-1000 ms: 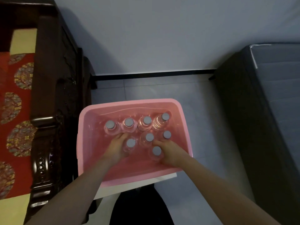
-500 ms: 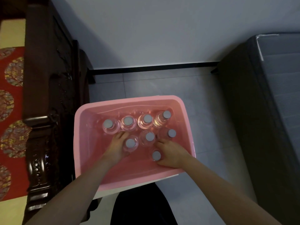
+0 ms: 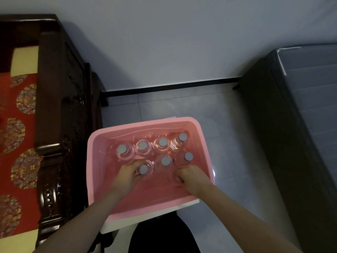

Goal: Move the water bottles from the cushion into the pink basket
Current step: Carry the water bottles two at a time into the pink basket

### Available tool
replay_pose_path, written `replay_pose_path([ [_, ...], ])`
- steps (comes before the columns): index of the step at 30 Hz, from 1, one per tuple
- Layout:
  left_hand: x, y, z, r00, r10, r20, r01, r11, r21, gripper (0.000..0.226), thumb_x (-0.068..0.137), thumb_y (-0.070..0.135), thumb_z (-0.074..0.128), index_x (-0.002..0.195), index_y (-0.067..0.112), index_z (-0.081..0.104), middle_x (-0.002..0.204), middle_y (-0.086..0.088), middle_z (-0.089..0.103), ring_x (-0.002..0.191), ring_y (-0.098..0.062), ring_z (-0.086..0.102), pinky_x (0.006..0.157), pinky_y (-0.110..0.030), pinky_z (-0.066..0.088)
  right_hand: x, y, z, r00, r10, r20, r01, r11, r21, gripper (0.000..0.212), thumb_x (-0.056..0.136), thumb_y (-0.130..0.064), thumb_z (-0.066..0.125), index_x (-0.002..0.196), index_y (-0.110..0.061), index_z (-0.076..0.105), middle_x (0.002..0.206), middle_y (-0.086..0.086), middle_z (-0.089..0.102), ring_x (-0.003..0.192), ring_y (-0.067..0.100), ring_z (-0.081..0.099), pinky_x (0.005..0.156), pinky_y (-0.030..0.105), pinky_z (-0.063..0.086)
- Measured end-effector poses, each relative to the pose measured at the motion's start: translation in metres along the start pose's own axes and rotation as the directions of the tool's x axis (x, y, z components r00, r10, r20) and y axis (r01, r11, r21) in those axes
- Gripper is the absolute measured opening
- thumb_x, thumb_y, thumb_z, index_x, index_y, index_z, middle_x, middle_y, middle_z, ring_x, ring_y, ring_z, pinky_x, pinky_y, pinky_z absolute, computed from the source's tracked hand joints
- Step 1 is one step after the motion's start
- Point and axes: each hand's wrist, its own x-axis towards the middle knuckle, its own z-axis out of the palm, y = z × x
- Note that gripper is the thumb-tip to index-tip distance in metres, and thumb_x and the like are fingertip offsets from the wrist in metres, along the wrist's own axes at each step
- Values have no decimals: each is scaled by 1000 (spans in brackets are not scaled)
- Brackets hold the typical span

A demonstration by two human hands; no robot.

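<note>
The pink basket [image 3: 94,161] sits in front of me on a white surface. Several clear water bottles with grey caps stand upright in it, a back row [image 3: 142,145] and a front row [image 3: 165,161]. My left hand [image 3: 127,175] wraps around the front-left bottle [image 3: 143,169]. My right hand [image 3: 193,178] closes over another bottle [image 3: 179,179] at the front right; only a sliver of its cap shows under my fingers. The red patterned cushion [image 3: 16,136] lies on the seat at the left, with no bottles visible on it.
A dark carved wooden armrest [image 3: 54,143] stands between the cushion and the basket. A dark grey mattress or bed [image 3: 300,125] fills the right side. Grey tiled floor [image 3: 182,105] and a white wall lie beyond the basket.
My right hand has slid over the front-right bottle so its cap is nearly covered. The left hand stays on its bottle. The camera view has shifted slightly.
</note>
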Motion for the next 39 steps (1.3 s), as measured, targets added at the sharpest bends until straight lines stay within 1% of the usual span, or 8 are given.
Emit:
replay_pose_path([
  [8,14,15,-1,999,-3,-48,3,1000,0,38,75,-1,74,111,11,68,107,-5,67,98,-21,63,86,-35,50,1,-13,-9,994,87,-72,-93,992,-84,21,77,3,54,85,-8,70,89,13,71,83,35,66,61,31,37],
  [15,13,11,9,998,-15,-54,16,1000,12,33,76,1,74,108,9,69,104,-5,67,94,-19,62,79,-19,44,-4,-9,-6,993,102,-55,-97,992,85,13,81,-3,52,84,-7,64,90,16,68,83,35,64,62,30,34],
  [19,22,11,5,999,-30,46,28,999,35,39,72,6,78,109,7,67,106,-6,66,98,-21,61,81,-22,43,-7,-3,-13,992,126,-29,-118,972,201,25,77,-9,59,101,-14,65,98,8,69,87,30,63,68,35,51],
  [24,39,29,-25,985,-21,168,21,1000,2,47,70,15,83,113,10,65,105,9,64,95,0,61,79,-6,38,-18,11,-43,931,252,-263,-177,944,278,18,78,-19,57,93,-20,68,89,6,68,83,31,62,62,31,43],
  [28,38,65,-69,997,-34,-68,30,997,-71,22,84,33,70,102,20,68,96,12,68,90,0,63,82,-18,46,-32,5,-76,790,380,-482,-163,887,432,30,81,-15,66,110,-17,71,102,14,72,96,34,64,82,40,51],
  [31,27,98,-105,949,17,-314,-43,996,-76,11,93,36,57,99,31,65,95,16,67,93,1,61,82,-6,41,-36,-6,-105,711,392,-583,-93,875,475,34,86,-18,66,119,-9,66,119,13,67,113,31,58,97,35,41],
  [35,-11,145,-163,844,56,-534,-76,997,-14,33,97,32,51,124,17,60,125,0,63,117,-11,55,102,-23,39,-44,-45,-159,675,256,-693,84,905,416,43,91,-26,61,131,-9,55,137,9,54,132,24,43,108,33,31],
  [39,-75,192,-203,692,104,-714,-93,994,55,39,98,30,48,134,16,53,144,-2,47,131,-9,41,98,-3,25,-67,-88,-204,608,63,-792,172,963,208,56,96,-38,52,144,-13,40,154,4,34,145,19,22,118,36,19],
])
